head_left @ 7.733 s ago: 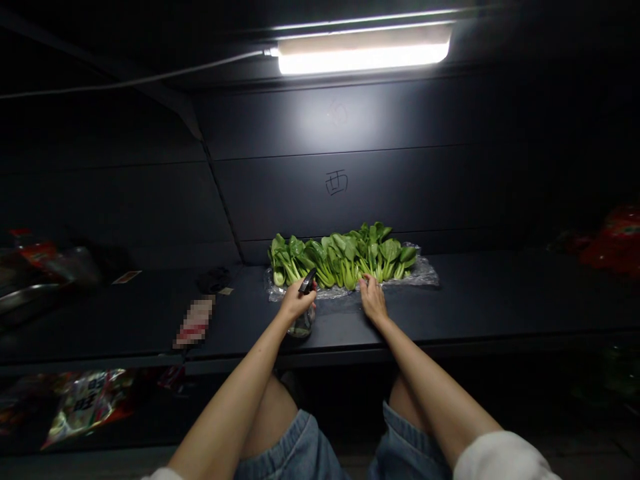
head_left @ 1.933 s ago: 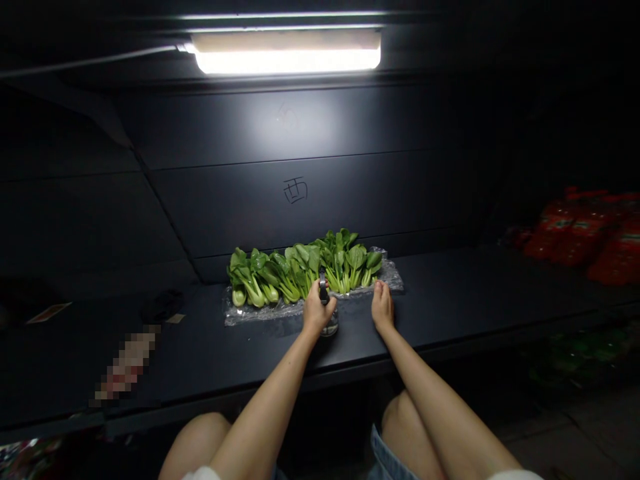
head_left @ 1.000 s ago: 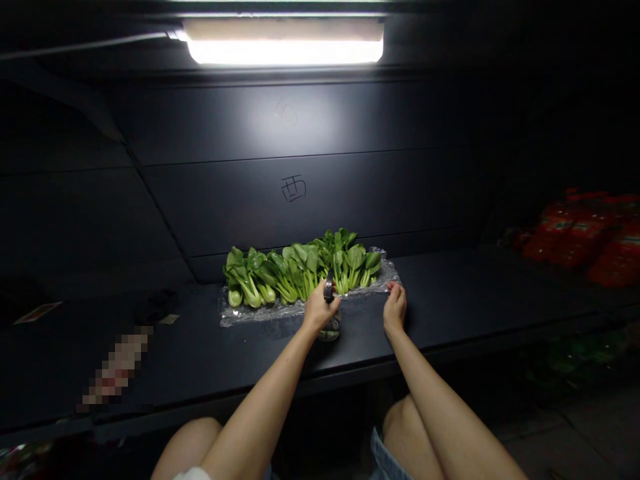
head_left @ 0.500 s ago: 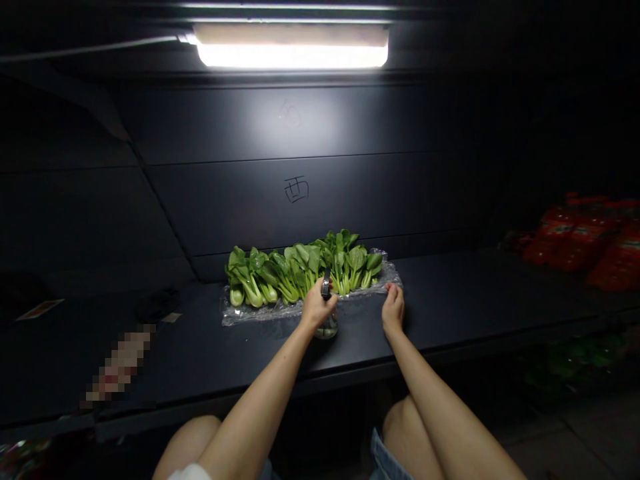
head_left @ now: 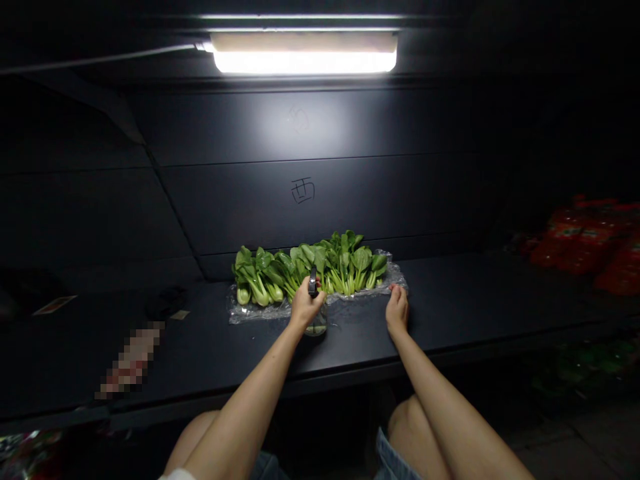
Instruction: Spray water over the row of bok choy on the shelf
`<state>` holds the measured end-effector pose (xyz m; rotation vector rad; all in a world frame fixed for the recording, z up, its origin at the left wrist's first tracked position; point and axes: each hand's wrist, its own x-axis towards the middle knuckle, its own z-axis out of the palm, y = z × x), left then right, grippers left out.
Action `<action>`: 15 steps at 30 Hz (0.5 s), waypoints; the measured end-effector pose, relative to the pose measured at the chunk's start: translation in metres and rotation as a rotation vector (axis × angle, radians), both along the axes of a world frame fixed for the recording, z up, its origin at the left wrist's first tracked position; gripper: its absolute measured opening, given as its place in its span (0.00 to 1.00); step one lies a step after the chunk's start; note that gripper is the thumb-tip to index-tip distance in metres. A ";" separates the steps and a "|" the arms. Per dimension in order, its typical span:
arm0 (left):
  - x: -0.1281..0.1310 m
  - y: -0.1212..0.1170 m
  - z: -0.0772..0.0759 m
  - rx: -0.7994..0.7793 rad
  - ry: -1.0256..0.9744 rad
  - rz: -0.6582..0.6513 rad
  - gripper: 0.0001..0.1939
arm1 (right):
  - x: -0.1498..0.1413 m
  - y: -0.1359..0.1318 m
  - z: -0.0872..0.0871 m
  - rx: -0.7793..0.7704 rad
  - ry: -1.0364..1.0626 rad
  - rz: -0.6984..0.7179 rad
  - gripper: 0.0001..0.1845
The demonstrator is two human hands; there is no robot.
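Observation:
My left hand point(head_left: 305, 308) is shut around a clear spray bottle point(head_left: 316, 325), whose black trigger head point(head_left: 313, 281) points up towards the greens. A row of bok choy point(head_left: 310, 268) lies on a clear plastic sheet point(head_left: 260, 312), stems towards me at the left end. My right hand point(head_left: 397, 311) rests at the sheet's near right corner, fingertips touching the plastic, with nothing held. Neither hand touches the leaves, though the bottle head stands just in front of them.
The dark shelf top point(head_left: 450, 313) runs wide on both sides, with a black wall behind marked with a hand-drawn character point(head_left: 303, 190). A lit tube lamp point(head_left: 304, 61) hangs above. Red packages point(head_left: 580, 243) sit at right; a blurred packet point(head_left: 133, 353) and a dark item point(head_left: 167, 301) lie at left.
The view has drifted slightly right. My left hand and the spray bottle have shifted left along the greens, and my right hand stays at the sheet's corner.

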<state>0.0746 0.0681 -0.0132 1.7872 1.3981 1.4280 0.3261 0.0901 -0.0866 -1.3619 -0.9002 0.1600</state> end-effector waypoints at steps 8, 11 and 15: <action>-0.031 -0.001 -0.003 0.013 0.008 0.022 0.11 | -0.003 0.002 -0.003 -0.028 -0.091 0.004 0.34; -0.041 -0.003 -0.004 0.013 0.017 0.036 0.11 | -0.005 0.001 -0.001 -0.038 -0.168 0.026 0.33; -0.056 -0.004 -0.006 0.011 -0.026 0.053 0.15 | -0.010 -0.003 0.002 -0.030 -0.273 0.070 0.31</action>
